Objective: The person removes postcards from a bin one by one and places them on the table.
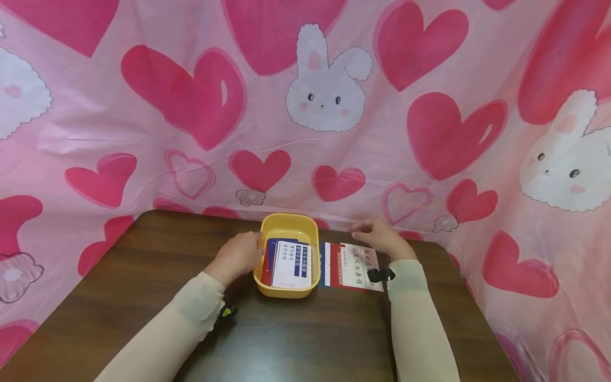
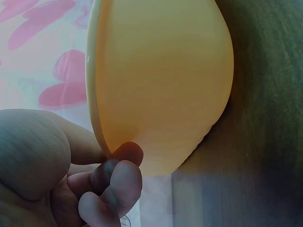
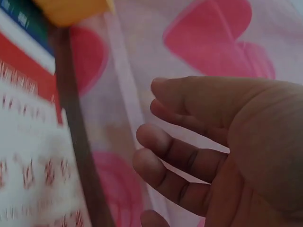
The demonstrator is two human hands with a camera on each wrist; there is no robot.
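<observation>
A yellow plastic tub (image 1: 286,292) stands on the table. White, blue and red printed cards (image 1: 286,268) lie in its near part. My left hand (image 1: 236,259) is at the tub's left side. The left wrist view shows its thumb and fingers pinching the rim, with the fingertips against the outer wall (image 2: 165,80). To the right of the tub, more printed cards (image 1: 350,265) lie overlapped in a spread. My right hand (image 1: 382,239) hovers by their far edge; in the right wrist view its fingers (image 3: 184,161) are relaxed, with nothing between them.
Dark wood-look table (image 1: 281,339) under everything. A pink sheet (image 1: 267,127) with hearts and rabbits hangs right behind the table's far edge and along both sides. Dark wrist straps (image 1: 381,275) show at the cuffs.
</observation>
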